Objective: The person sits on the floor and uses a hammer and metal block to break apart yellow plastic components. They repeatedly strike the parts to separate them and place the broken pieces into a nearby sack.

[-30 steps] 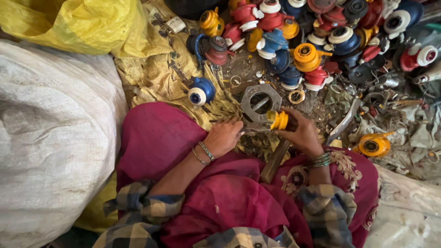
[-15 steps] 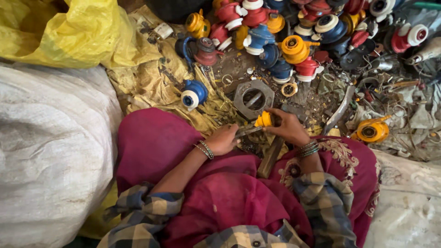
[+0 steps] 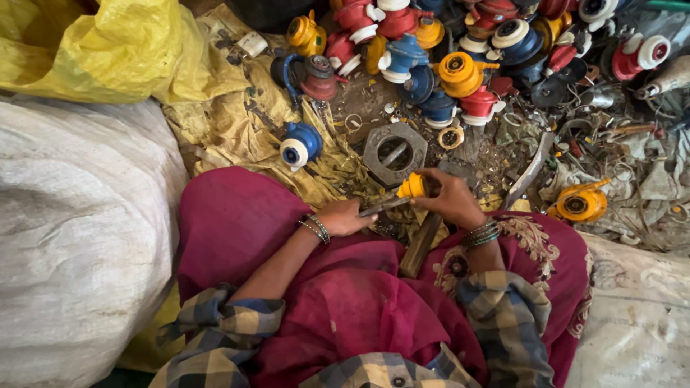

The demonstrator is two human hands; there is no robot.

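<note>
While my right hand pinches the small yellow regulator over my lap, my left hand is closed round a flat metal tool, its tip against the part. I judge this piece not yet apart, with a heap of coloured regulators untouched beyond the hexagonal metal ring (one blue regulator lies apart). Since half a second ago, the view has shifted; both hands hold as before.
</note>
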